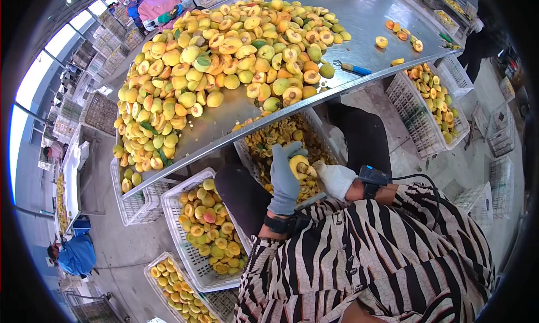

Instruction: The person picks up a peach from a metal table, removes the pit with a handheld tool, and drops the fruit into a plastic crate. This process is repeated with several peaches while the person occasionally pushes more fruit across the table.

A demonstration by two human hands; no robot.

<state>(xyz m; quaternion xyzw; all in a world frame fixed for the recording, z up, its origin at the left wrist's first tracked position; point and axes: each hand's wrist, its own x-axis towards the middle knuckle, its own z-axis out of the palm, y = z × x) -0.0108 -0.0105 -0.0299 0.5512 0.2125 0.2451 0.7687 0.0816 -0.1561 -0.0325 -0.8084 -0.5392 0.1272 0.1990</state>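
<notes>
My left hand (285, 174), in a grey glove, is closed around a yellow peach half (300, 164), its cut face turned toward my right. Close beside the fruit is my right hand (335, 180) in a white glove, its fingers curled in at the cut face. Whatever those fingers grip is hidden. Both hands are over a crate (254, 149) holding peach scraps and pits, between my knees. In front, a large heap of halved peaches (224, 59) with a few green leaves covers much of the metal table (224, 119).
A blue-handled tool (356, 69) lies near the table edge, with several peach pieces (401, 32) beyond. Crates of peach halves stand at my left (185, 250) and right (418, 126). Across the table a person in pink (163, 5) works; another in blue (77, 254) is far left.
</notes>
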